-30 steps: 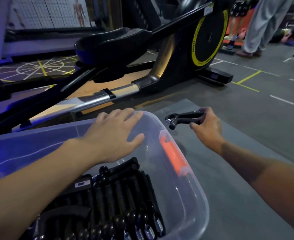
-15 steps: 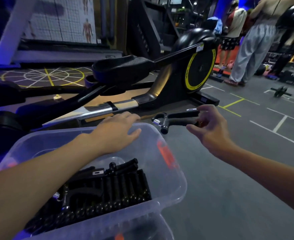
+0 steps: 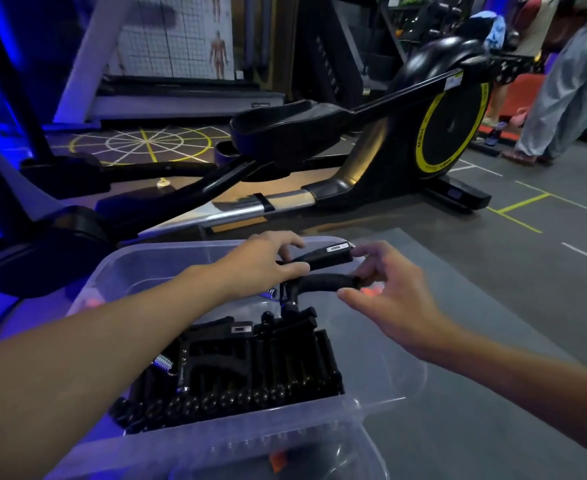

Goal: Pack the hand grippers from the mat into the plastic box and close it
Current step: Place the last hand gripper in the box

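A black hand gripper (image 3: 323,268) hangs over the far end of the clear plastic box (image 3: 408,375). My left hand (image 3: 268,263) grips it near the spring end, fingers over the upper handle and thumb below. My right hand (image 3: 392,296) pinches the free ends of both handles from the right. Inside the box lie several black hand grippers (image 3: 250,368), packed side by side. The box stands on the grey mat (image 3: 475,306).
A black and yellow elliptical trainer (image 3: 354,140) stands just beyond the box. A person (image 3: 562,98) stands at the far right on the lined gym floor. A clear plastic part with an orange clip (image 3: 278,459) shows at the box's near edge.
My right hand has carried the hand gripper left, from beside the box to over its far end. My left hand left the box rim and took hold of the gripper.
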The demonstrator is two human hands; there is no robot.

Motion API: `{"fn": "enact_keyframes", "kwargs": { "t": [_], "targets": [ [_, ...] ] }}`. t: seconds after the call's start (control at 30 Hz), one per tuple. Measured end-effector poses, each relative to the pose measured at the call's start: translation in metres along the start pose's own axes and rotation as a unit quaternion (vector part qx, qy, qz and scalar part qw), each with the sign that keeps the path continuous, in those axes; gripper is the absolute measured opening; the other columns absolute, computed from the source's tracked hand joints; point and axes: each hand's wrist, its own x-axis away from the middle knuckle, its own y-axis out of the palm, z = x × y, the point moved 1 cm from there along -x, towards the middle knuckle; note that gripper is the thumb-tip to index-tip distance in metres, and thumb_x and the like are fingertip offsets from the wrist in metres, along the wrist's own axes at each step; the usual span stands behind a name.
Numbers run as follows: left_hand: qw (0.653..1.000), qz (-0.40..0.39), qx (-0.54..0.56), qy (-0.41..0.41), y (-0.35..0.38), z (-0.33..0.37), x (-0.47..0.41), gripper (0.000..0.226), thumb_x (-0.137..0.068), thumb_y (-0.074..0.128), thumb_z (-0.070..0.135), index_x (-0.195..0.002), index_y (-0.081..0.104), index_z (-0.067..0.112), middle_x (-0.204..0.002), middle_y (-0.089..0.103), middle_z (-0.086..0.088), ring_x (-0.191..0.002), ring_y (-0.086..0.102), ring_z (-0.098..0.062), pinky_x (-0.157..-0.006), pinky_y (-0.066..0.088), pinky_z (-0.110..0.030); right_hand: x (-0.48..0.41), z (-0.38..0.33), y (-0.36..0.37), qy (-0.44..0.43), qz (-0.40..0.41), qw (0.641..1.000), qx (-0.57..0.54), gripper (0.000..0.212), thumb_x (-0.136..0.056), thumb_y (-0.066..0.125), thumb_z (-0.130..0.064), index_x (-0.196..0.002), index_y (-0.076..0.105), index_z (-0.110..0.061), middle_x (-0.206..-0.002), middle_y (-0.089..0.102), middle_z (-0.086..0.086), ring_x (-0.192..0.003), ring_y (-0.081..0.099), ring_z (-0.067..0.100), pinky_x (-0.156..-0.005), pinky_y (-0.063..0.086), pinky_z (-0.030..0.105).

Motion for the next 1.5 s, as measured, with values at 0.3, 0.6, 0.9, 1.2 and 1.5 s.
{"fn": "enact_keyframes", "kwargs": {
  "t": [0.3,0.6,0.9,1.2,1.5],
  "targets": [
    [0.995,-0.038,-0.087,0.036,0.015,-0.009,0.01,0.026,-0.091,0.06,0.048,-0.109,0.07,0.033,-0.09,0.065,0.013,-0.082,0.058,-0.007,-0.074,0.052,-0.036,0.002,0.006,0.008,0.004,-0.115,0.991,0.063,0.049,-0.075,0.08,-0.025,-0.112,0.05,-0.037,-0.084,0.066,-0.018,-0.092,0.058,-0.003,-0.082,0.038,0.008],
    [0.98,-0.06,-0.18,0.052,0.042,-0.023,0.009,0.025,-0.091,0.056,0.054,-0.107,0.066,0.037,-0.094,0.058,0.015,-0.094,0.052,-0.012,-0.066,0.037,-0.031,0.023,0.029,-0.009,0.014,-0.136,0.984,0.116,0.066,-0.081,0.072,-0.028,-0.136,0.036,-0.031,-0.131,0.053,-0.022,-0.124,0.047,0.003,-0.104,0.032,0.021],
    [0.972,-0.08,-0.213,0.056,0.067,-0.032,0.008,0.022,-0.091,0.055,0.053,-0.102,0.064,0.037,-0.09,0.062,0.012,-0.092,0.055,-0.015,-0.067,0.04,-0.032,0.024,0.032,-0.006,0.018,-0.13,0.986,0.103,0.068,-0.082,0.071,-0.022,-0.138,0.033,-0.03,-0.134,0.051,-0.018,-0.123,0.044,0.0,-0.089,0.023,-0.006],
    [0.971,-0.056,-0.224,0.064,0.079,-0.029,0.004,0.025,-0.091,0.058,0.048,-0.109,0.064,0.032,-0.102,0.065,0.008,-0.1,0.056,-0.017,-0.077,0.049,-0.034,0.023,0.033,-0.006,0.022,-0.13,0.987,0.097,0.069,-0.082,0.07,-0.02,-0.138,0.032,-0.031,-0.132,0.051,-0.018,-0.121,0.044,-0.001,-0.088,0.024,-0.005],
    [0.986,-0.098,-0.126,0.056,0.085,-0.04,0.002,0.024,-0.088,0.064,0.041,-0.111,0.066,0.032,-0.107,0.065,0.009,-0.098,0.058,-0.014,-0.084,0.05,-0.036,0.024,0.034,-0.005,0.014,-0.126,0.988,0.087,0.067,-0.082,0.068,-0.021,-0.137,0.032,-0.032,-0.132,0.051,-0.018,-0.123,0.044,0.002,-0.096,0.027,0.007]
  ]
}}
